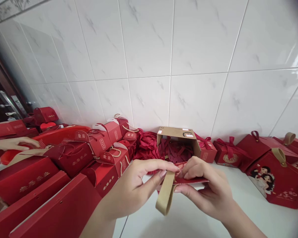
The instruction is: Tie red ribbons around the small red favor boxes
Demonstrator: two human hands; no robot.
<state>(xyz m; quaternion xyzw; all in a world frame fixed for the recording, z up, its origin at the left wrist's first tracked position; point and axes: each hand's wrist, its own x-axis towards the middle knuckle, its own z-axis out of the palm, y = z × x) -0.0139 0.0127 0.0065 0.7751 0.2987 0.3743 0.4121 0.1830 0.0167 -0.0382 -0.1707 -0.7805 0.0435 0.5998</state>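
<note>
In the head view, my left hand (141, 185) pinches a looped gold ribbon strap (165, 196) between thumb and fingers near its upper end. The strap's rounded end hangs down toward me over the white table. My right hand (207, 186) grips a red gift box piece (190, 180) of printed cardboard, thumb below and fingers above. Strap and cardboard meet between my two hands; my fingers hide the joint. How far the box is folded, I cannot tell.
Behind my hands stands an open brown carton (177, 132) holding dark red ribbons, beside a heap of red ribbon (147, 144). Finished red boxes (275, 175) sit at right; several handled boxes (103, 142) crowd the left. Another person's hand (13, 144) reaches in at far left. A tiled wall (149, 43) closes the back.
</note>
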